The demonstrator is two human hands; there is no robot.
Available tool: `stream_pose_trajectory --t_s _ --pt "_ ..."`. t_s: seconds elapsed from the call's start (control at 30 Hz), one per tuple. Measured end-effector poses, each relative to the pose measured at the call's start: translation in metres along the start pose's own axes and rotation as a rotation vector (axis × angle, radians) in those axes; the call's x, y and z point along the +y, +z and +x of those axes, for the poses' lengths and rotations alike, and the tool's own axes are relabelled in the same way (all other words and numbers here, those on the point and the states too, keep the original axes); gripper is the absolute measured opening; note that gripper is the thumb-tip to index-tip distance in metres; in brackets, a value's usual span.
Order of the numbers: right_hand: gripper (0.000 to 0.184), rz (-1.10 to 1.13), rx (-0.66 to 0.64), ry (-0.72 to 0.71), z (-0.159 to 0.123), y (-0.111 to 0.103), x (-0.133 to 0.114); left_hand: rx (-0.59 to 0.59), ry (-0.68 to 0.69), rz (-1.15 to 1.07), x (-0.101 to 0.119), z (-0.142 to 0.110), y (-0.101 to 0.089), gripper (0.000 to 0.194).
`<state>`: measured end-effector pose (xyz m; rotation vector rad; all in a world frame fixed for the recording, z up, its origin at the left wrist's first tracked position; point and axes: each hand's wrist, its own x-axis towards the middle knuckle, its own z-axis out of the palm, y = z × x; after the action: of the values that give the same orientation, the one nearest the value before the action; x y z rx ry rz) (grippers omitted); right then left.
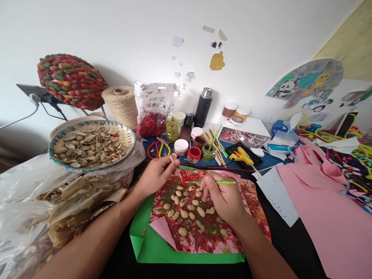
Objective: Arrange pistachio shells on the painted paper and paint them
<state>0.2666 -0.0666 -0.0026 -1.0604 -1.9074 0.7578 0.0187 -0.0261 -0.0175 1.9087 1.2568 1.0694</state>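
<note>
My right hand (pixel 223 195) is closed around a paintbrush with a light green handle (pixel 229 182). Its tip points left, into wet red paint at the top of a paint-smeared pink sheet (pixel 165 228). Between the thumb and fingers of my left hand (pixel 158 173) is a thin wooden stick (pixel 171 158), its lower end near the same red patch. Several plain peanuts (pixel 184 213) lie spread over the sheet; one near the brush (pixel 192 188) carries a red spot. Whether the stick bears a peanut at its end is too small to tell.
Beyond the sheet stand a red paint jar (pixel 194 154) and a green paint jar (pixel 208 153), near scissors (pixel 158 149) and a yellow glue gun (pixel 241 156). A basket of shells (pixel 128 141) is at left. Pink paper (pixel 314 201) covers the right; green paper (pixel 139 228) lies underneath.
</note>
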Motion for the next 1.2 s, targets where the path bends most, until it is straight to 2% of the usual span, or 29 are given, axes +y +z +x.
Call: stream_pose_trajectory --t_s 0.17,0.37,0.57,0.7,0.93,1.2 --pt "0.041 0.004 -0.050 -0.048 0.0020 0.0013 -0.0066 -0.011 -0.007 -0.017 -0.0003 0.0000 0.0003 0.047" --pt "0.043 -0.014 -0.078 -0.031 0.0037 0.0023 -0.0081 -0.009 -0.015 0.003 -0.0019 0.0000 0.0009 0.048" --pt "0.045 -0.039 0.009 0.081 0.0032 -0.0006 -0.0035 -0.008 -0.007 0.006 -0.0023 -0.0006 0.0000 0.048" --pt "0.049 -0.081 0.055 0.072 0.0043 -0.0040 -0.0040 -0.004 0.000 -0.011 -0.0004 -0.0008 -0.0006 0.046" --pt "0.049 -0.107 0.051 0.070 0.0048 -0.0045 -0.0052 0.116 -0.011 -0.086 -0.0009 0.0013 -0.0008 0.046" --pt "0.051 -0.059 0.057 0.080 0.0039 -0.0037 -0.0048 0.016 0.029 0.024 0.0003 0.0000 -0.0014 0.046"
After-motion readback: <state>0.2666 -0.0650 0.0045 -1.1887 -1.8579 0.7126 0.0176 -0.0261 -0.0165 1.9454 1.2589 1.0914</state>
